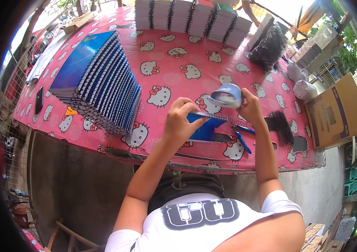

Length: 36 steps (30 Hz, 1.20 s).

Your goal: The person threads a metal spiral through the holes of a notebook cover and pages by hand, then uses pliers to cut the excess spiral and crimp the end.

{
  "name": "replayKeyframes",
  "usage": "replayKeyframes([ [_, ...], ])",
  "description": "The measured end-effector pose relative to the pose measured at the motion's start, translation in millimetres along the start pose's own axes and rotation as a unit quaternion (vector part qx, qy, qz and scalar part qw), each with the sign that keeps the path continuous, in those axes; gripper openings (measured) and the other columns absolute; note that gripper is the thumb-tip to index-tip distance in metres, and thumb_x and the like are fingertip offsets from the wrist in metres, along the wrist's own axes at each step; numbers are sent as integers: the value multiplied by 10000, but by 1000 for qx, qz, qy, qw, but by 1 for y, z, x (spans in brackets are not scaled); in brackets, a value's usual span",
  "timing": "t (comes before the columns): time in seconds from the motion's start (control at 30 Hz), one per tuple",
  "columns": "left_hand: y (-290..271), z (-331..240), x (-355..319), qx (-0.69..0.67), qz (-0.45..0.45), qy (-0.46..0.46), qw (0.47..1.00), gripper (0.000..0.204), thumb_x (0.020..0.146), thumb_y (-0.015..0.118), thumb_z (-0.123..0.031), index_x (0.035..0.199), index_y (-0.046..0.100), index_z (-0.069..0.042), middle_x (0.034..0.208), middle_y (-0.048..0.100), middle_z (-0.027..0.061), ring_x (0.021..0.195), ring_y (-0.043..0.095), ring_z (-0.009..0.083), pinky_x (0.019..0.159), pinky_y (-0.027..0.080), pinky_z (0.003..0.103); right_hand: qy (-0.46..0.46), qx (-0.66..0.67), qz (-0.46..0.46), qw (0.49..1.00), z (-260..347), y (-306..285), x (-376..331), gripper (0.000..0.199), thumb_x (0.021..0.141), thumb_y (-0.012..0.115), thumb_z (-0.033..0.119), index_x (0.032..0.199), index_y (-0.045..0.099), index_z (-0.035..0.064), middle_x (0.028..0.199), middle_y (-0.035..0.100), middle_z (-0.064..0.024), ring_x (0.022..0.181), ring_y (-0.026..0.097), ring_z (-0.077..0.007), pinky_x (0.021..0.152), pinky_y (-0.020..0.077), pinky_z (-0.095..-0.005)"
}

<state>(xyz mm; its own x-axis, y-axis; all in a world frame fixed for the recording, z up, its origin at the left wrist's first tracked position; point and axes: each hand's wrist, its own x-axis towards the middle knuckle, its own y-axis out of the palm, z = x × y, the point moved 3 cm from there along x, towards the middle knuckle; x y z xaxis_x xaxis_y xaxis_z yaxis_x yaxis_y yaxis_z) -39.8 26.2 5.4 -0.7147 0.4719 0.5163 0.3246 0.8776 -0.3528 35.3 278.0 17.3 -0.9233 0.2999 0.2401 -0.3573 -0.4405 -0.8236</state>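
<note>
My left hand (181, 119) is closed, thumb and fingers pinching the bound edge of a blue notebook (205, 131) near the table's front edge. A thin spiral coil (239, 122) runs along that edge and sticks out to the right, toward my right wrist. My right hand (250, 108) is closed at the side of a light blue curled loop (226, 95), held just above the notebook. Whether the loop is a roll or a bent sheet I cannot tell. Blue-handled pliers (243, 142) lie on the table just right of the notebook.
A tall stack of blue spiral notebooks (98, 84) stands at left, with a phone (39, 100) beyond it. More notebook stacks (178, 17) line the far edge. Black coils (282, 126), a black plastic bag (268, 48) and a cardboard box (336, 111) are at right.
</note>
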Motion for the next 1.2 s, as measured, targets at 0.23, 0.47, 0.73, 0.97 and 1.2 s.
replayKeyframes([
  [0.23,3,6,-2,1,-82,45,996,262,644,864,-92,846,699,-74,980,592,68,922,604,200,744,514,323,-160,-76,-26,984,64,-38,-17,359,763,730,136,1098,662,27,1155,615,-144,1038,570,-348,902,459,-442],
  [0.47,-3,7,-7,-6,-57,-5,998,241,645,864,-89,827,708,-61,885,535,51,834,548,169,701,486,294,-166,-103,-16,981,118,-5,-39,202,778,712,164,943,668,56,931,614,-100,936,568,-290,849,426,-412],
  [0.73,-6,8,-10,-26,-74,10,997,255,649,866,-119,838,707,-57,869,512,49,816,531,168,678,472,297,-204,-89,-34,974,112,11,-38,192,790,689,132,965,632,78,956,595,-81,918,554,-284,808,413,-400],
  [0.97,-4,10,-11,-26,-73,6,997,254,656,863,-118,844,703,-56,868,497,45,815,523,166,665,477,288,-205,-28,-89,974,113,13,-38,103,784,689,102,869,646,64,845,601,-76,871,561,-286,782,421,-393],
  [1.2,-2,9,-13,-24,-83,33,996,272,652,860,-116,885,722,-90,911,489,53,799,515,168,661,475,288,-163,-34,-75,983,109,17,-42,141,776,706,128,874,644,48,851,603,-90,860,579,-283,748,439,-402],
])
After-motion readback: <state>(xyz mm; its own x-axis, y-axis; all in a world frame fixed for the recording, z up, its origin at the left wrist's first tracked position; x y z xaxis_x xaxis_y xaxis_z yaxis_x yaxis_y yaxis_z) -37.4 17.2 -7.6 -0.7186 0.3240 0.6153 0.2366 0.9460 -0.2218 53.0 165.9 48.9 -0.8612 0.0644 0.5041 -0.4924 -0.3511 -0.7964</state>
